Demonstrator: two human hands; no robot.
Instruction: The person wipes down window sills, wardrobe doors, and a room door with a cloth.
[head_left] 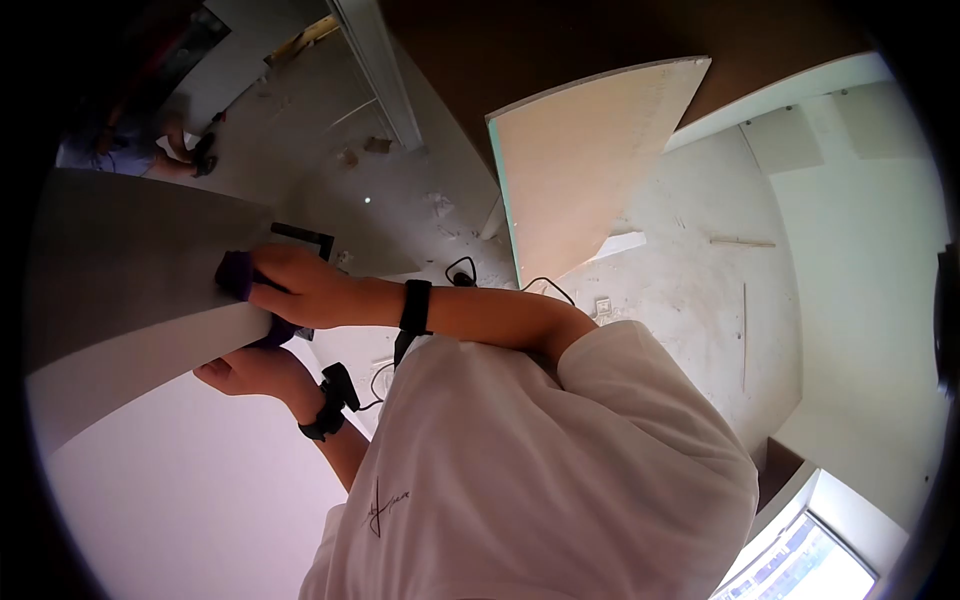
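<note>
My right hand [300, 285] is closed on a dark purple cloth [235, 276], pressed against the edge of a pale wall or panel [150, 340]. More purple shows under this hand, between my two hands. My left hand [258, 375] is just below, its fingers curled against the pale lower face; what it holds, if anything, is hidden. Both wrists have black straps, and a small black device [340, 385] with a cable sits on the left one. Just beyond my right hand is a black angular frame [305, 240], partly covered.
A large plasterboard sheet [590, 160] stands tilted ahead. Debris [438, 205] and strips [742, 242] lie on the dusty floor [690, 290]. A black cable [548, 283] runs by my right arm. Another person's legs [180, 145] show at upper left. A bright window [800, 565] is at lower right.
</note>
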